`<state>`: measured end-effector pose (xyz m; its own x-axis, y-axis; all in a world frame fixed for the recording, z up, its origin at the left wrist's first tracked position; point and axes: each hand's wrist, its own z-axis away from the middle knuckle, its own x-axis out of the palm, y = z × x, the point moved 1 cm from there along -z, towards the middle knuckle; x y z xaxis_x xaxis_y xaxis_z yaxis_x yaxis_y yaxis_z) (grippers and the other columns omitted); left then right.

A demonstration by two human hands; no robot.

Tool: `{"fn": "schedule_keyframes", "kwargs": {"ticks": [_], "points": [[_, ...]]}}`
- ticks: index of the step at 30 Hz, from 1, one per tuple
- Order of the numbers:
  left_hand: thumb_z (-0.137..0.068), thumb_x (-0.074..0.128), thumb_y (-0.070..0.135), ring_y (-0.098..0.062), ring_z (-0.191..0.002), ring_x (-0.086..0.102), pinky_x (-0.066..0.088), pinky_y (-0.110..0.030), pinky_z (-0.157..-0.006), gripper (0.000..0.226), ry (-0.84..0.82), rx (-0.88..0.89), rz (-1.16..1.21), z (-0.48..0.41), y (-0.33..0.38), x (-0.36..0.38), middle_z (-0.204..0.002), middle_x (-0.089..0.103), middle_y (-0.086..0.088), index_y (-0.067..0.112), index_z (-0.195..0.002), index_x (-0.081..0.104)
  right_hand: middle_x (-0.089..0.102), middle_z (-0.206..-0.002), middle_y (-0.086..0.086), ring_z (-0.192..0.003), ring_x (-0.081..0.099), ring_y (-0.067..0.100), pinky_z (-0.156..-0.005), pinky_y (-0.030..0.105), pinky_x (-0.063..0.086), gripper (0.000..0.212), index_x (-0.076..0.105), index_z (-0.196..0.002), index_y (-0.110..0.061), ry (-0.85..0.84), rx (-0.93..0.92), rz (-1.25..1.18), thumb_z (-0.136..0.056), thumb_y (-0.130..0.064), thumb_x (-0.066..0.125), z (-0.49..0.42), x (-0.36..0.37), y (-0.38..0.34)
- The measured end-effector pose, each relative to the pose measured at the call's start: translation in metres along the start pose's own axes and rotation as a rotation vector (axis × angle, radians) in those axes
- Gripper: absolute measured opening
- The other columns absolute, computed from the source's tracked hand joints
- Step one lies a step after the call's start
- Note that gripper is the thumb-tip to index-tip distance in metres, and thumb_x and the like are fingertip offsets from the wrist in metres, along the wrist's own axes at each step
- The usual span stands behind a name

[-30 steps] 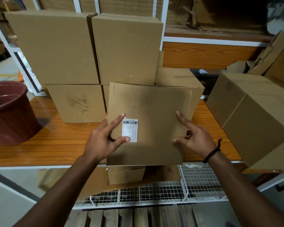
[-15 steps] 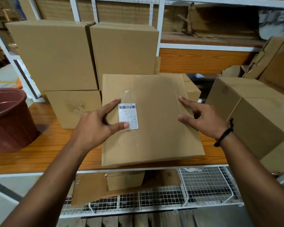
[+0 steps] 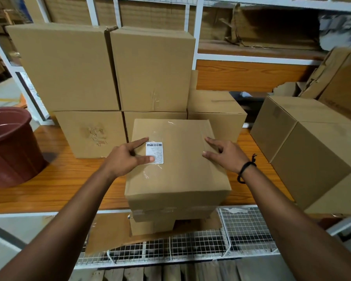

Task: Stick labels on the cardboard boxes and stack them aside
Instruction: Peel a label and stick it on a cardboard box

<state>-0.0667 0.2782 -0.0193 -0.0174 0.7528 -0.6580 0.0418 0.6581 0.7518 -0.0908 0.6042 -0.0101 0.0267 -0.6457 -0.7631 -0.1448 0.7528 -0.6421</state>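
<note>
Matte cardboard box with a glossy tape strip sits at the wood-grain table's front edge. Left hand presses its white rectangular label with straight fingers; right hand rests released on top. Label print illegible.

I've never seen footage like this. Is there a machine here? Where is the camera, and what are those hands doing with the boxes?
There is no machine here: these are a person's two bare hands. The single picture comes from a camera worn on the person's head, looking forward and down, so the arms reach in from below. A cardboard box sits at the front edge of an orange wooden shelf. The left hand presses its thumb on a white barcode label on the box top. The right hand rests straight fingers on the top's other side. Nothing is gripped. Behind stand more boxes, stacked two high. Another big box sits at the right, and a brown bucket at the left.
</note>
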Motion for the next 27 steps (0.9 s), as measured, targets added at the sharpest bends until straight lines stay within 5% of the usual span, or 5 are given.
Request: {"fn": "schedule_keyframes", "kwargs": {"ticks": [11,16,22,27], "points": [[-0.077,0.074,0.058,-0.021,-0.112,0.060,0.050,-0.040,-0.098,0.069,-0.063,-0.089,0.071,-0.031,-0.008,0.003,-0.129,0.060,-0.003,0.048,-0.140,0.047,0.044,-0.147,-0.002,-0.132,0.044,0.019,-0.094,0.025,0.034,0.062,0.042,-0.143,-0.035,-0.078,0.061,0.024,-0.087,-0.051,0.062,-0.029,0.004,0.002],[-0.094,0.062,0.038,-0.007,-0.104,0.059,0.049,-0.026,-0.070,0.060,-0.133,-0.105,0.302,-0.028,-0.017,0.000,-0.139,0.052,0.005,0.043,-0.148,0.037,0.042,-0.139,0.006,-0.127,0.043,0.025,-0.100,0.040,0.039,0.061,0.042,-0.140,-0.043,-0.122,0.101,0.248,-0.084,-0.061,0.058,-0.041,-0.003,-0.001],[-0.097,0.053,0.045,-0.004,-0.102,0.056,0.050,-0.027,-0.067,0.056,-0.175,-0.119,0.260,-0.032,-0.022,0.003,-0.136,0.048,0.008,0.053,-0.147,0.028,0.047,-0.129,-0.001,-0.123,0.038,0.021,-0.104,0.036,0.036,0.042,0.056,-0.128,-0.041,-0.129,-0.191,0.447,-0.088,-0.028,0.059,-0.049,0.018,-0.061],[-0.096,0.053,0.050,-0.009,-0.103,0.058,0.052,-0.027,-0.064,0.057,-0.211,-0.139,0.228,-0.032,-0.024,-0.001,-0.133,0.048,0.007,0.057,-0.145,0.026,0.051,-0.112,-0.001,-0.105,0.052,0.017,-0.094,0.033,0.044,0.040,0.055,-0.133,-0.030,-0.307,-0.310,0.370,-0.093,-0.027,0.053,-0.065,0.057,-0.102]]}}
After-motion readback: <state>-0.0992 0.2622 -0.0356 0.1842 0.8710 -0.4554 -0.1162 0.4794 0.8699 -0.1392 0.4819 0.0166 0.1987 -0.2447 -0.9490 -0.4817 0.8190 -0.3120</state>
